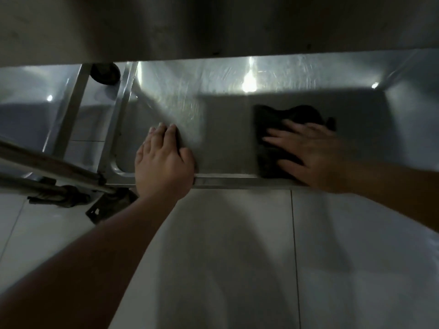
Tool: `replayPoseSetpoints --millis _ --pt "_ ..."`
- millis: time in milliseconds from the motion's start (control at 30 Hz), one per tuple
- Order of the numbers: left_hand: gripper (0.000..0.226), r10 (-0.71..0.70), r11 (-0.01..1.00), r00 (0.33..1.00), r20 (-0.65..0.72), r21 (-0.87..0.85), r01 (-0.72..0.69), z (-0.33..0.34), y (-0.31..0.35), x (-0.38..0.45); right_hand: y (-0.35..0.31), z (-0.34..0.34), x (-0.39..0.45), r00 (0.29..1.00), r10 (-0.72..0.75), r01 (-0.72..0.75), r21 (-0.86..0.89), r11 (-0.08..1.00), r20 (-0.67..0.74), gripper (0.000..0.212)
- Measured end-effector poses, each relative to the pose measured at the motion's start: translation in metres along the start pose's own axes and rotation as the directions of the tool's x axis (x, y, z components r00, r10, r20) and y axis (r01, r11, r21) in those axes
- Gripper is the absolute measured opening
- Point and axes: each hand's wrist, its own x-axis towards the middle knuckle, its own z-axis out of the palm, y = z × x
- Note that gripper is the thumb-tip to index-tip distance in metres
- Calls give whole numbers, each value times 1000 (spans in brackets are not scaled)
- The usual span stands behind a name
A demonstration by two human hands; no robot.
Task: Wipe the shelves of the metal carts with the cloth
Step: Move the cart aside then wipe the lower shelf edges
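The right hand (pixel 313 155) lies flat, fingers spread, pressing the dark cloth (pixel 280 138) onto the low metal cart shelf (pixel 218 129), right of centre; the left hand (pixel 164 157) rests open-fingered on the shelf's near rim, holding nothing; pale tiled floor (pixel 237 257) below.

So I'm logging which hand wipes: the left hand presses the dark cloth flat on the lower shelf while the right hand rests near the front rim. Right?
Not quite. The head view shows the hands swapped: the right hand presses the dark cloth flat on the lower shelf, while the left hand rests near the front rim.
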Motion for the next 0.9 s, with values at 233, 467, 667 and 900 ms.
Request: replayPoseSetpoints --millis 233,467,667,900 --pt "69 14 1000 1000 3 6 -14 3 -3 -1 103 -25 -20 603 795 -755 280 593 -59 74" --pt "70 20 1000 1000 -3 8 -20 6 -5 1 0 -39 153 731 682 -663 250 706 14 66" --pt "73 3 1000 1000 -26 -29 -4 6 -4 2 -122 -19 194 991 86 -97 106 990 97 65" --pt "65 -19 993 998 -60 -119 11 3 -2 -2 -75 -8 83 992 -52 54 -7 999 113 72"
